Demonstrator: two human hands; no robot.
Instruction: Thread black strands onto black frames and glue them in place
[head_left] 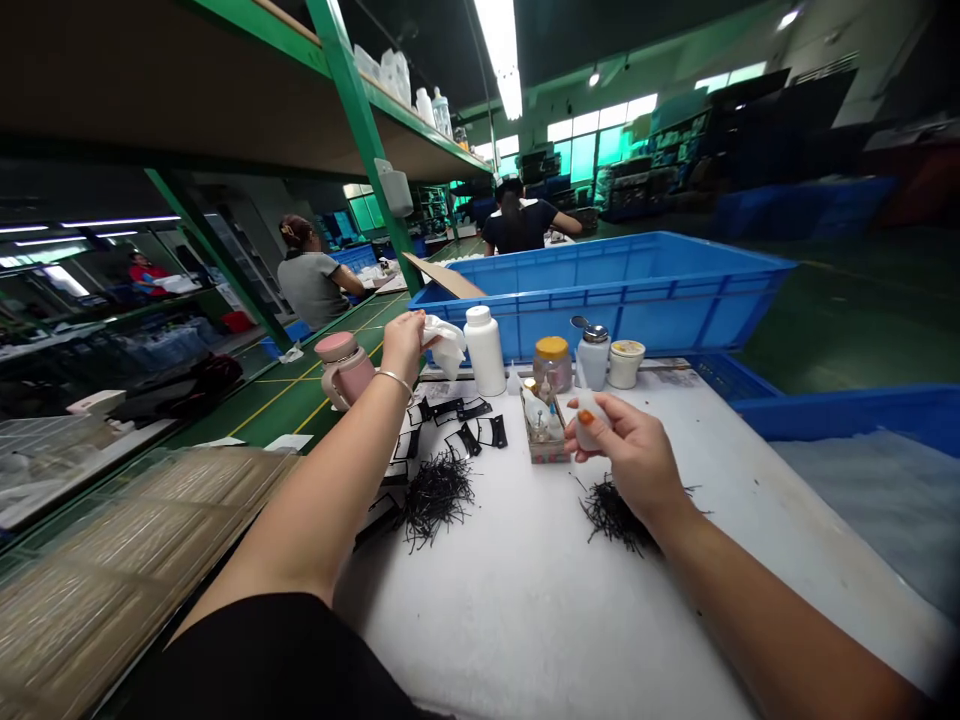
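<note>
My left hand [405, 345] is closed on a crumpled white tissue [448, 345], held up beside a tall white bottle [485, 350]. In my right hand [626, 445] is a small translucent squeeze bottle [590, 422], gripped between thumb and fingers over the table. Just left of it stands a small box [550, 450] with little bottles and tools in it. Under my right wrist lies a pile of thin black strips [611, 515]. A second pile of black strips [437, 495] sits by my left forearm, with several flat black frame-like parts [465, 437] behind it.
A large blue crate [660, 295] stands across the table's far end. Before it are a yellow-lidded jar [553, 365], a pump bottle [593, 360] and a cream tub [625, 365]. A pink mug [349, 368] is at the left. Wrapped cardboard [165, 540] lies left; people sit farther back.
</note>
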